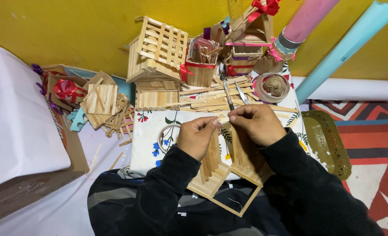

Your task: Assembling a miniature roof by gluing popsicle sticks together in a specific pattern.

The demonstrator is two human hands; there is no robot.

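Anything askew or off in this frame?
Mostly normal craft clutter. The finished stick house lies tipped on its side, its roof lattice facing the camera. Loose sticks spill off the cloth at left. Both hands, left and right, pinch a small stick piece above the frame.

I'm getting an evenly lit, fairly bright feed from the head camera, soft indoor light with no harsh glare. The yellow wall (71, 30) reads saturated, darkening slightly toward the upper left corner. Shadows are mild: a soft dark band sits under the stick house (159, 57) and beneath the left hand (197, 136) and right hand (256, 123). The black sleeves (176, 188) swallow detail. Focus holds across the middle; the edges bend a little, wide-angle style, and the white sheet (19, 126) at left looks nearly blown out.
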